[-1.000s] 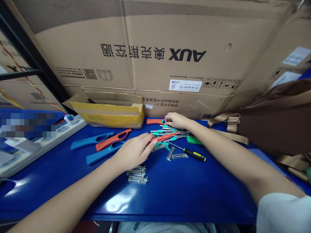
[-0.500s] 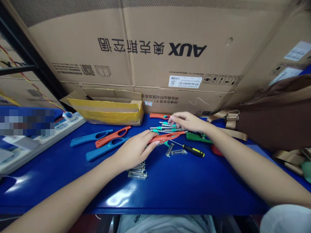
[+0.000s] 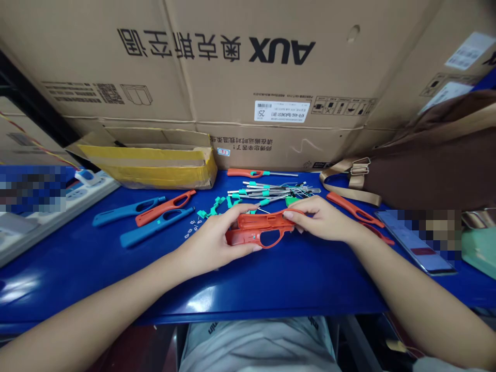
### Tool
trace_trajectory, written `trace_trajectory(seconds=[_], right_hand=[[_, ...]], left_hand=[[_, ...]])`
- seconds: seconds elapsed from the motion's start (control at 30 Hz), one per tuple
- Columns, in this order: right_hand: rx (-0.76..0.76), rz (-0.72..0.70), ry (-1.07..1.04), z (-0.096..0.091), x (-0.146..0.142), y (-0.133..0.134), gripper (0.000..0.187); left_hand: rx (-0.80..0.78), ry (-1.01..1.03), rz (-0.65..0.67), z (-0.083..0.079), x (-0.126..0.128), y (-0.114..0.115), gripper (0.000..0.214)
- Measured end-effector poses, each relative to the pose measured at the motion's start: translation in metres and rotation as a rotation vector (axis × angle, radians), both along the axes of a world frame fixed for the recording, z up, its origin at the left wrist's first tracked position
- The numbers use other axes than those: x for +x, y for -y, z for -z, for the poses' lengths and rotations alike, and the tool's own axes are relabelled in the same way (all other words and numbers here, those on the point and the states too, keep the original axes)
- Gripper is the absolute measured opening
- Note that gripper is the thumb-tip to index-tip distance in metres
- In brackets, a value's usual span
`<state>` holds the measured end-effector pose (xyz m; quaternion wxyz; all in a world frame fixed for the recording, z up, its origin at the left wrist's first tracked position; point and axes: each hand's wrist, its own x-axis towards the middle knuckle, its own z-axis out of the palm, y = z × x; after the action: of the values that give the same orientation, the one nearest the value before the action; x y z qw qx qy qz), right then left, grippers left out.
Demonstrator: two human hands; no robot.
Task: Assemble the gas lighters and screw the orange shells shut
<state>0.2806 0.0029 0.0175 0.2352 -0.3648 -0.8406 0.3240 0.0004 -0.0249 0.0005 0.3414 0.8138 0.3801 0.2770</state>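
Observation:
My left hand is closed around the left ends of two orange lighter casing halves, their hollow insides facing me. The upper casing half lies alongside the lower casing half, which has a trigger loop at its right. My right hand pinches the upper half's right end between thumb and fingers; some fingertips are hidden behind it. Just beyond the hands lie several metal lighter tubes with turquoise collars and thin wires. Turquoise triggers are heaped beside my left hand, near small clear pieces.
Blue casings and an orange casing lie left. An orange lighter with a metal tube lies at the back, near a yellow-taped box. Rightward are orange shells, a phone and a brown bag. A power strip runs along the left.
The orange casing shows as two separate halves, facing me. My right hand has come from the tubes to grip one half. The view has shifted.

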Motion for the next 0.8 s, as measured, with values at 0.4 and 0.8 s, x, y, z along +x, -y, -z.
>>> trace_trajectory(seconds=[0.4, 0.8], right_hand=[[-0.219, 0.122, -0.075, -0.004, 0.012, -0.005, 0.053], [-0.529, -0.098, 0.426, 0.0, 0.001, 0.012, 0.045]], left_hand=[[-0.009, -0.038, -0.063, 0.004, -0.01, -0.011, 0.069], [-0.104, -0.034, -0.056, 0.006, -0.012, -0.025, 0.032]])
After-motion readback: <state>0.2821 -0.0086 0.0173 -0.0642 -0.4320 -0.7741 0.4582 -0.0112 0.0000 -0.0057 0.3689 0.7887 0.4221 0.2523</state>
